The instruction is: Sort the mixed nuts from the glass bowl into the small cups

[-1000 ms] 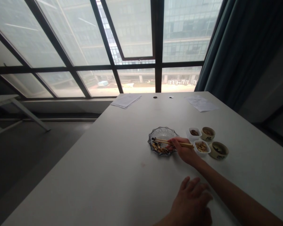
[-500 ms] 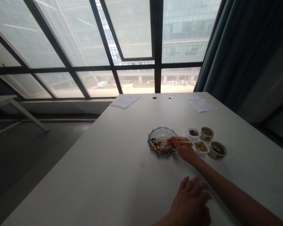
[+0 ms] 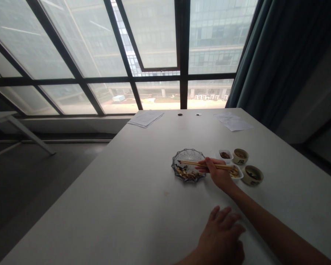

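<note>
My right hand (image 3: pixel 219 176) is closed around a pair of wooden chopsticks (image 3: pixel 191 163), their tips over the left part of a scalloped glass dish (image 3: pixel 191 153). A small dark bit shows at the tips; whether they pinch it I cannot tell. Dark and tan dried pieces (image 3: pixel 191 175) lie along the near side of the dish. Close to me, my left hand (image 3: pixel 222 233) rests low over the table with its fingers spread, holding nothing. Just right of my right hand is a white square tub (image 3: pixel 238 176) of pale yellowish pieces, partly hidden by the hand and chopsticks.
Behind that tub stands another white tub (image 3: pixel 228 161) with dark brown pieces. Two beige round bowls (image 3: pixel 240 161) (image 3: pixel 253 181) stand to their right. Papers lie at the back left (image 3: pixel 145 118) and back right (image 3: pixel 233 122) of the white table (image 3: pixel 121 206), before the windows.
The chopsticks' tips have risen slightly from the pieces in the glass dish. My right hand has shifted a little to the right, covering more of the nearer tub. My left hand stays about the same.
</note>
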Tool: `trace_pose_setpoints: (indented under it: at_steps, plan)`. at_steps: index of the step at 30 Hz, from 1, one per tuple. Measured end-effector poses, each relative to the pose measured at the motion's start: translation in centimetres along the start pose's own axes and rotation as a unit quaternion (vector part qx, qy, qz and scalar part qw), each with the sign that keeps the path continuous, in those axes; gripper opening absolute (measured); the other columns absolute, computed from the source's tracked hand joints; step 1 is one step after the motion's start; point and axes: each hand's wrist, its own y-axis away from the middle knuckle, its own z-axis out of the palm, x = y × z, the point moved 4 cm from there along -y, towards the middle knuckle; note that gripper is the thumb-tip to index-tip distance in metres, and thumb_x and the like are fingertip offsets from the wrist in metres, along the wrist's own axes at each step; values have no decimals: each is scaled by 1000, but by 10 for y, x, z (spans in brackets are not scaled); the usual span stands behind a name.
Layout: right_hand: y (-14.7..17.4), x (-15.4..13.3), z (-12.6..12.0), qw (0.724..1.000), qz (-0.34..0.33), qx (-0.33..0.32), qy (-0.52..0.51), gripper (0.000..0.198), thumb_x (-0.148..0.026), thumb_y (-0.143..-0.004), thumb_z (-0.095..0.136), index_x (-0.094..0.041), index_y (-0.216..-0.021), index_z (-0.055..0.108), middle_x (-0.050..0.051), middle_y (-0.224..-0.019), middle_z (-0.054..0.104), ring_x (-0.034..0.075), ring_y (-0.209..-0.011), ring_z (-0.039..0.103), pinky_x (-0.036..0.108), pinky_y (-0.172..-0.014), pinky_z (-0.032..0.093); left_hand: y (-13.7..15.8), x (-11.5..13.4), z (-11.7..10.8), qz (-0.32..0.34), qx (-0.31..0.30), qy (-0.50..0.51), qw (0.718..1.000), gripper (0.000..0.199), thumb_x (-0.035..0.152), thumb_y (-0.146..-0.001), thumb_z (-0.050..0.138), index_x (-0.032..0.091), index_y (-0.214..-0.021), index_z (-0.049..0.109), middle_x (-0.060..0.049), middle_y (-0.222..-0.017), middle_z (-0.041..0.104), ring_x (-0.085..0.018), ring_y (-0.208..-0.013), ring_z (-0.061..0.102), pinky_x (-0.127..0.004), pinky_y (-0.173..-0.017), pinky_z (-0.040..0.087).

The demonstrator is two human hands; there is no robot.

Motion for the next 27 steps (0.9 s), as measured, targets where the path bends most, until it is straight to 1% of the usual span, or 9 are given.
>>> trace_pose_setpoints:
  at_steps: [3,5,7,9,13,16,18,21,27]
  plan:
    - [12,-21,-18,999,-19,26,-4,52,-66,-77,78,-15,-82,78,13,-82,80,27,-73,80,33,-68,68,-1,1,-2,-4,-3,1,1000,30,37,-101,56,30,-130,56,3,-154,49,-23,-149,33,-51,-126,18]
    - [25,-36,-39,998,-31,45,7,49,-62,-83,75,-14,-87,79,13,-85,81,27,-76,80,33,-70,68,-1,2,-4,-9,-3,2,1000,30,38,-101,57,30,-129,56,3,-154,50,-23,-148,34,-51,-126,17]
    - [41,-50,-67,996,-42,78,15,45,-57,-89,71,-13,-93,80,14,-88,81,26,-80,80,31,-72,68,0,3,-6,-12,-6,2,1000,30,39,-101,57,30,-129,56,3,-154,50,-23,-148,34,-50,-126,17]
    - [59,-60,-102,990,-56,132,4,42,-54,-92,70,-14,-95,80,14,-89,81,25,-82,80,29,-73,67,0,5,-9,-17,-9,3,1000,30,38,-101,57,31,-129,56,4,-154,49,-22,-149,33,-49,-126,16]
    - [95,-68,-170,966,-76,248,-4,40,-54,-88,74,-14,-87,80,13,-87,80,25,-78,80,25,-69,67,0,8,-14,-26,-19,7,999,30,35,-99,59,32,-129,56,5,-155,48,-21,-150,32,-48,-127,15]
    - [120,-65,-205,950,-68,305,7,39,-54,-86,76,-15,-85,80,13,-83,80,24,-77,80,24,-70,66,-2,9,-14,-32,-25,4,999,30,33,-98,60,32,-128,57,4,-155,49,-21,-149,33,-49,-127,15]
    - [133,-59,-219,943,-62,327,16,38,-54,-85,76,-16,-85,80,12,-82,79,25,-77,80,24,-71,66,-3,9,-14,-35,-27,0,999,30,32,-98,60,31,-128,58,3,-154,50,-23,-149,33,-50,-126,16]
    - [146,-48,-232,933,-57,354,21,39,-55,-84,76,-17,-84,80,13,-81,79,26,-76,80,26,-69,67,-3,9,-14,-36,-28,-8,999,32,29,-97,60,31,-128,58,3,-154,49,-24,-149,34,-51,-126,17]
    - [151,-26,-239,932,-44,361,3,40,-56,-82,78,-16,-84,81,14,-84,80,26,-78,80,26,-71,67,-4,8,-14,-42,-40,-26,998,39,23,-93,61,32,-130,58,5,-156,48,-23,-150,32,-50,-127,16]
